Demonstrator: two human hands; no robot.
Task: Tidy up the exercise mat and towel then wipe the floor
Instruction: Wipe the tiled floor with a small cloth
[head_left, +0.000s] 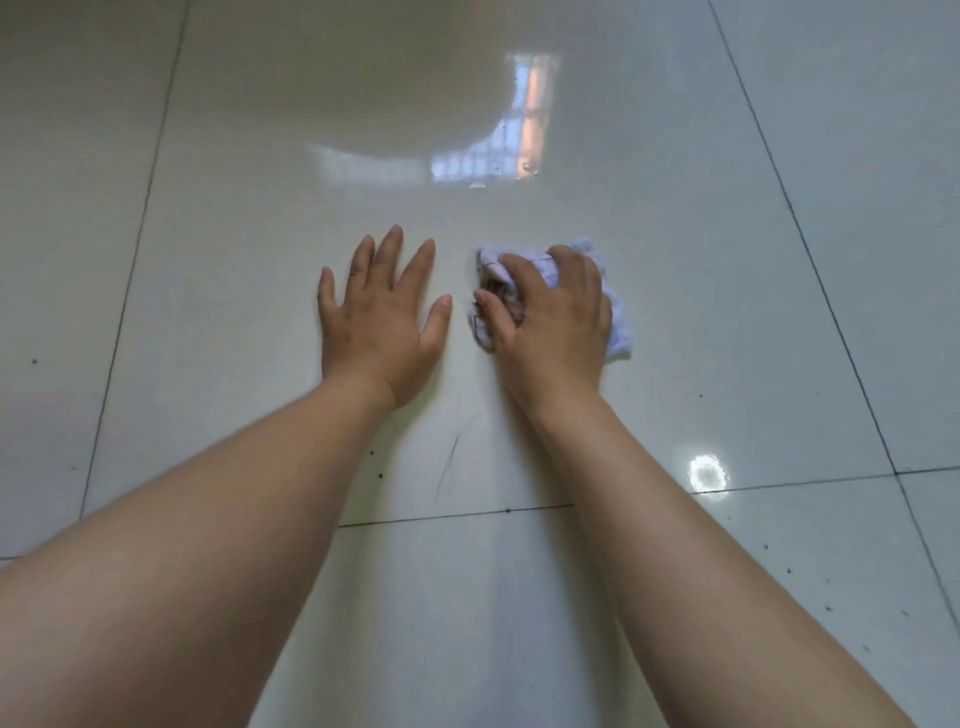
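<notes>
The right hand (550, 317) grips a crumpled pale-blue cloth (615, 322), largely hidden beneath it, on the glossy white tiled floor (208, 260); just beside the cloth, the left hand (376, 322) lies flat, fingers spread.

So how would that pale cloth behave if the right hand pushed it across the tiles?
The cloth looks soft and floppy: it is bunched and creased under the right hand. It would probably slide easily, since the floor is glossy and mirror-like. Its loose edges may fold or trail rather than stay flat.

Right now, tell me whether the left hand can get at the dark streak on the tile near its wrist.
Probably yes. The left hand lies flat and empty on the floor, and the dark streak lies bare just behind it; nothing sits between them.
</notes>
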